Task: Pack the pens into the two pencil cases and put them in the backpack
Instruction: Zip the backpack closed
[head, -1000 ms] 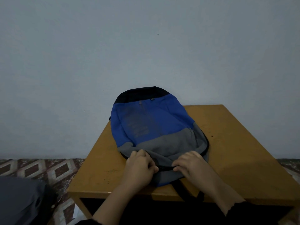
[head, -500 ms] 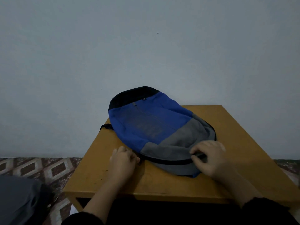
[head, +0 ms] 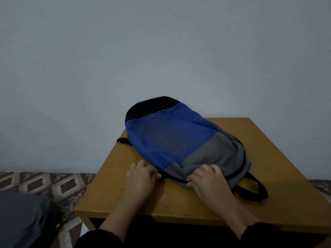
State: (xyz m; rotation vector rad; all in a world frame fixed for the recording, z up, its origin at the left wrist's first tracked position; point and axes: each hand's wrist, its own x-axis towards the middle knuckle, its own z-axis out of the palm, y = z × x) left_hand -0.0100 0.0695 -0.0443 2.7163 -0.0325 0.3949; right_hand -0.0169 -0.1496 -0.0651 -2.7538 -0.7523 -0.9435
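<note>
My 2 hands sit close together at the near edge of the backpack. My left hand has its fingers curled at the dark zip line on the bag's left corner; I think it is pinching the zip pull, but the pull itself is hidden under my fingers. My right hand is bunched into the grey cloth just beside the zip, gripping it to hold the bag steady.

No pens or pencil cases are in sight, so I judge they are already inside and the zip is the step in hand. The risk: the soft cloth could fold into the zip teeth and jam it, or the bag could slide if my right hand lets go. The black strap lies loose near the table's front edge and could drag.

The backpack lies flat and slanted across the wooden table, its black top toward the wall, which is plain and pale. A patterned tile floor shows at left.
</note>
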